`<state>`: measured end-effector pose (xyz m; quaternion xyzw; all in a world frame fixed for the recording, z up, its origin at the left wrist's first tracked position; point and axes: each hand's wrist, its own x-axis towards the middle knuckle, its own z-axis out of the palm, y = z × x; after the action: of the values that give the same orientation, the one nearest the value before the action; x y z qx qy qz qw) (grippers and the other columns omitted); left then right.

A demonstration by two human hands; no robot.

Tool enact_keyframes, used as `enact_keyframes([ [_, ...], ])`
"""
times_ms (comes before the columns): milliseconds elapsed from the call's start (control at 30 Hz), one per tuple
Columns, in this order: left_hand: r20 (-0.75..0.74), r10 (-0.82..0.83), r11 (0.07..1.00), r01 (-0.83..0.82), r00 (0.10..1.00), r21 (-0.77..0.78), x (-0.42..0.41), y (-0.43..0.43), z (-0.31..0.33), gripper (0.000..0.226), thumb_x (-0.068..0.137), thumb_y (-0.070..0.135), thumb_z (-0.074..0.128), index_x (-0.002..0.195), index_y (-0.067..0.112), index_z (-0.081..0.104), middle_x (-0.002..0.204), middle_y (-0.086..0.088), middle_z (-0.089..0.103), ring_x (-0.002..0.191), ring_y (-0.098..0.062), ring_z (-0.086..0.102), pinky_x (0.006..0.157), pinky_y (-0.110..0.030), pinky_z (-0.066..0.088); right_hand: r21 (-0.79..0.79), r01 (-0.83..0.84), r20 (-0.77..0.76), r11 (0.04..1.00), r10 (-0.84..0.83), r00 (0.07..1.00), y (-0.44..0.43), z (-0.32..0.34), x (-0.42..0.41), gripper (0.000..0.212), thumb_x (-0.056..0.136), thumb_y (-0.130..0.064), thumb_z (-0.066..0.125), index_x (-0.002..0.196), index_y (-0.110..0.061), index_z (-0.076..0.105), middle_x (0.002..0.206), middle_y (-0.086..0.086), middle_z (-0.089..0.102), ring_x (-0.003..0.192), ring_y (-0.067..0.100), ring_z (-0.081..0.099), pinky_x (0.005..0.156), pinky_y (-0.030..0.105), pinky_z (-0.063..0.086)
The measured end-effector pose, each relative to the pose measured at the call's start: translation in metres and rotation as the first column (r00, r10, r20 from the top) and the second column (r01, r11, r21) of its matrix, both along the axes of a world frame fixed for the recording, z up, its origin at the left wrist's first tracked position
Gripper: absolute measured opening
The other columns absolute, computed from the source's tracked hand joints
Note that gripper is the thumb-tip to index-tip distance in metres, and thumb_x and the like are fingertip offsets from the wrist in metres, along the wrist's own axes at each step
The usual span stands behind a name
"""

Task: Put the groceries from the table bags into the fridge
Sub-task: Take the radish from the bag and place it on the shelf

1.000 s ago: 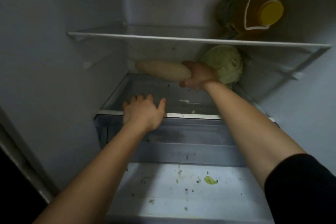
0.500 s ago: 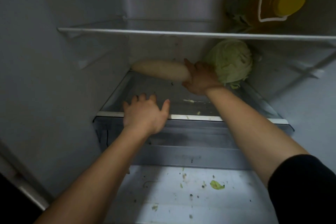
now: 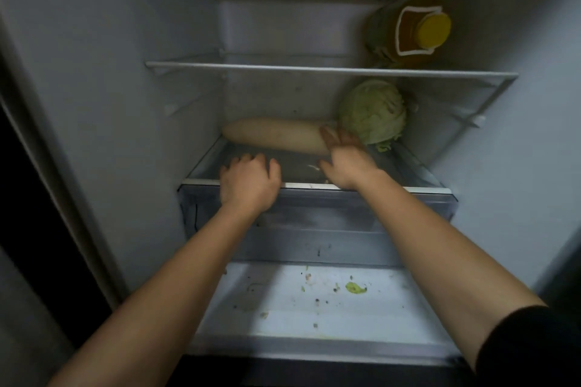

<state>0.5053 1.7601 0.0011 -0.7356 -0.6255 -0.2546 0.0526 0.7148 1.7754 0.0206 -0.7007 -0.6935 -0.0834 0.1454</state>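
While the left hand (image 3: pixel 250 179) rests on the shelf (image 3: pixel 377 187) edge, loosely bent and holding nothing, a long, pale, smooth radish (image 3: pixel 276 135) lies sideways at the back. The right hand (image 3: pixel 344 160) touches its end with straight fingers, beside a green cabbage (image 3: pixel 372 110).

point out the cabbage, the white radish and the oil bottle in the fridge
cabbage (image 3: pixel 371 110), head view, middle of the leafy head
white radish (image 3: pixel 276 134), head view, middle of its long body
oil bottle (image 3: pixel 408 33), head view, amber body just behind the yellow cap
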Motion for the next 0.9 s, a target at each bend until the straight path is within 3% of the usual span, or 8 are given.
enact_keyframes([
  [100,0.017,-0.004,1.0,0.003,1.0,0.015,-0.003,-0.01,0.0,0.048,0.102,0.037,0.03,0.104,0.008,0.069,0.114,-0.02,0.066,0.107,-0.038,0.057,0.09,-0.043,0.043,-0.017,0.003,-0.083,1.0,-0.005,0.997,-0.032,0.0,-0.001,0.071,0.1,-0.043,0.049,0.159,-0.018,0.018,0.161,0.021,0.02,0.144,0.041,0.027,0.112,0.047,0.034],
  [300,-0.097,-0.043,0.993,0.032,0.994,-0.11,-0.009,-0.04,-0.008,0.048,0.104,0.041,0.025,0.123,0.016,0.061,0.128,-0.016,0.06,0.12,-0.035,0.053,0.106,-0.046,0.035,-0.075,-0.037,-0.156,0.997,0.025,0.988,-0.085,-0.009,0.008,0.064,0.102,-0.046,0.042,0.155,-0.014,0.026,0.147,0.024,0.042,0.132,0.041,0.046,0.104,0.046,0.042],
  [500,-0.156,-0.084,0.982,0.055,0.984,-0.179,-0.015,-0.064,-0.013,0.053,0.107,0.045,0.019,0.153,0.022,0.032,0.162,-0.008,0.026,0.151,-0.026,0.017,0.122,-0.048,0.009,-0.034,-0.062,-0.218,0.998,0.053,0.975,-0.111,-0.011,0.012,0.066,0.101,-0.044,0.047,0.156,-0.014,0.025,0.148,0.021,0.04,0.131,0.041,0.047,0.104,0.047,0.043],
  [733,-0.15,-0.104,0.986,0.082,0.983,-0.148,-0.017,-0.064,-0.02,0.055,0.107,0.047,0.018,0.156,0.022,0.026,0.164,-0.007,0.022,0.152,-0.025,0.011,0.123,-0.047,0.001,-0.024,-0.007,-0.14,1.0,0.004,0.99,-0.091,-0.015,0.002,0.063,0.101,-0.046,0.04,0.155,-0.017,0.028,0.151,0.017,0.041,0.133,0.037,0.045,0.105,0.049,0.037],
  [900,-0.146,-0.131,0.985,0.112,0.981,-0.128,-0.023,-0.063,-0.026,0.056,0.106,0.048,0.018,0.156,0.023,0.023,0.164,-0.007,0.02,0.153,-0.024,0.008,0.123,-0.046,-0.001,0.146,0.033,-0.038,0.989,-0.027,0.999,-0.096,-0.036,-0.011,0.052,0.104,-0.043,0.032,0.147,-0.016,0.044,0.137,0.017,0.056,0.121,0.036,0.055,0.1,0.044,0.04],
])
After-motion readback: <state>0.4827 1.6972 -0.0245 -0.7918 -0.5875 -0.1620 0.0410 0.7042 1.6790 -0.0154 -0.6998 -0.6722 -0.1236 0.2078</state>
